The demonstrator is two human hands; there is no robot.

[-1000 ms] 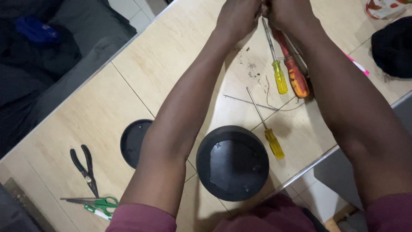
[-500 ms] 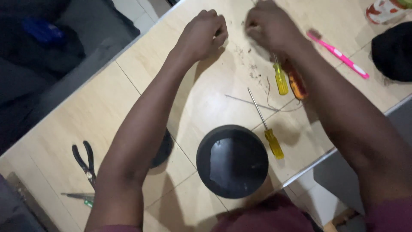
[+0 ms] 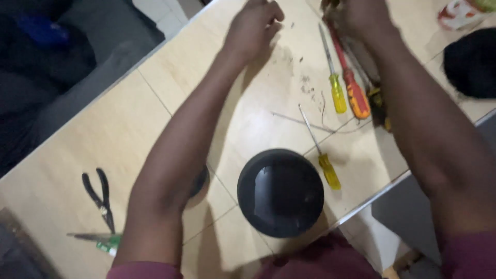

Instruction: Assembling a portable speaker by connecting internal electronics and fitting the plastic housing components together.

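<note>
My left hand (image 3: 253, 28) rests on the pale wooden table (image 3: 129, 129) at the far side, fingers curled into a loose fist with nothing visible in it. My right hand (image 3: 359, 18) is at the top edge of the view, fingers bent down over the tips of a yellow-handled screwdriver (image 3: 337, 90) and a red-and-orange-handled screwdriver (image 3: 356, 95). Whether it grips anything is hidden. A thin wire (image 3: 299, 121) and small dark scraps lie between the hands.
A black round dish (image 3: 280, 194) sits near me, with a small yellow-handled screwdriver (image 3: 326, 165) beside it. A second black round piece (image 3: 199, 182) peeks from under my left forearm. Black pliers (image 3: 101, 195) and green-handled scissors (image 3: 98, 240) lie at left. A black cloth object (image 3: 470, 62) is at right.
My hands were joined at the top of the view; they have come apart, the left moving left onto the table. A pink pen seen earlier is out of view.
</note>
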